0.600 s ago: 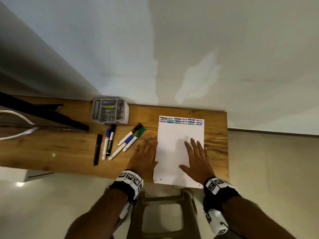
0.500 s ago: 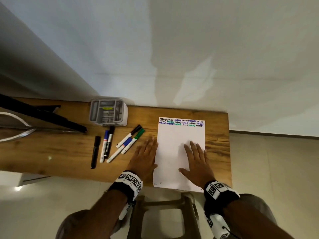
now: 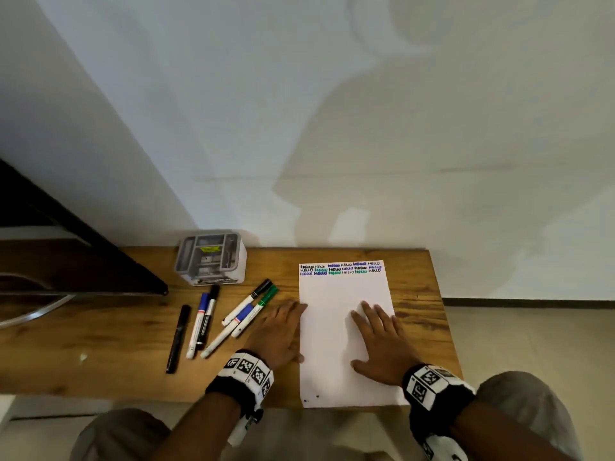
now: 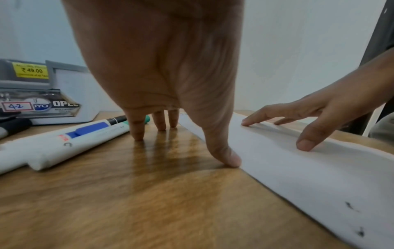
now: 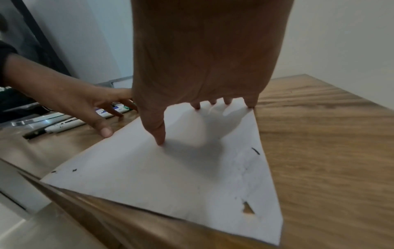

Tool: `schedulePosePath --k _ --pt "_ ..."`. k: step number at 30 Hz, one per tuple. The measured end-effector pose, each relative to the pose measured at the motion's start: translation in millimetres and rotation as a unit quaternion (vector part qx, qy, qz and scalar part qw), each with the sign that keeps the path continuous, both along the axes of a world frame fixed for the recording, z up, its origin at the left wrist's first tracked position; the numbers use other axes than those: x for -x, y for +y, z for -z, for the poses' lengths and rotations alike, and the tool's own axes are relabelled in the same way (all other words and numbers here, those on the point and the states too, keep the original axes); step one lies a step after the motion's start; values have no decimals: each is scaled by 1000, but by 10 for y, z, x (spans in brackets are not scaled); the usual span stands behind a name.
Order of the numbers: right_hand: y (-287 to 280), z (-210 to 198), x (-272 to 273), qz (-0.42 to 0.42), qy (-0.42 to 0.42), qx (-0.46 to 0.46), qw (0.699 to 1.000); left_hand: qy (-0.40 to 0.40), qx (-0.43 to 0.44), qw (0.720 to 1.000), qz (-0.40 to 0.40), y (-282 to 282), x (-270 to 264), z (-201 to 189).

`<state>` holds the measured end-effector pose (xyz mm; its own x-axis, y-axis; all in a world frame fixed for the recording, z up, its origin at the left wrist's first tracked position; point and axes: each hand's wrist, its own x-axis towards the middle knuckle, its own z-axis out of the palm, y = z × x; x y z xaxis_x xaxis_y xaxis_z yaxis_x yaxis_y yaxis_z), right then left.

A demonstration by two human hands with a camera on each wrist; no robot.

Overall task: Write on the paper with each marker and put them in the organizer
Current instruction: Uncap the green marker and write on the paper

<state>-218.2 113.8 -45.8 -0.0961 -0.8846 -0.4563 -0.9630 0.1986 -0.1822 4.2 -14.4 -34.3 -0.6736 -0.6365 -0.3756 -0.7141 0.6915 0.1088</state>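
Note:
A white sheet of paper [image 3: 342, 327] [image 4: 298, 168] [image 5: 192, 168] lies on the wooden table [image 3: 100, 344], with rows of "HELLO" in several colours along its far edge. My right hand [image 3: 382, 337] [image 5: 202, 67] rests flat on the paper, fingers spread. My left hand [image 3: 279, 331] [image 4: 162, 67] lies flat on the wood at the paper's left edge, its thumb touching that edge. Several markers [image 3: 233, 314] lie left of it: a green-capped marker [image 3: 256, 309], a black-capped one [image 3: 248, 301], a blue one [image 4: 81, 133], and a black pen [image 3: 178, 337]. The grey organizer [image 3: 211, 257] [image 4: 42, 94] stands behind them.
A dark slanted frame [image 3: 83, 254] and a curved metal rim [image 3: 36, 314] occupy the table's left end. The wall runs right behind the table. The paper's near edge overhangs the table's front edge. A stool and floor show below, between my knees.
The head view has shifted slightly; both hands stay flat in the same places, on the table and the paper. The markers have not moved.

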Motion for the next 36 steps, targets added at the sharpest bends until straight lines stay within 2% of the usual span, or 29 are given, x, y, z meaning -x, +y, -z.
schedulePosePath --k 4,9,12,16,22,31,36 --pt "46 -99 26 10 -8 -25 1000 -46 13 999 19 109 -93 -32" --pt "73 -221 10 11 -13 -34 999 -61 28 998 12 261 -116 -144" --pt "31 -264 51 -14 -13 -33 999 -43 36 998 -3 258 -122 -136" --pt "-104 -244 238 -66 -17 -37 997 -29 5 999 -17 120 -125 -36" --pt "-211 -243 469 -100 -60 -28 993 -7 25 999 18 1 -195 150" --pt "-236 -304 374 -103 -67 -23 992 6 24 1000 9 102 -247 65" --pt "-220 -357 304 -107 -49 -20 993 57 -5 998 -28 260 -306 13"
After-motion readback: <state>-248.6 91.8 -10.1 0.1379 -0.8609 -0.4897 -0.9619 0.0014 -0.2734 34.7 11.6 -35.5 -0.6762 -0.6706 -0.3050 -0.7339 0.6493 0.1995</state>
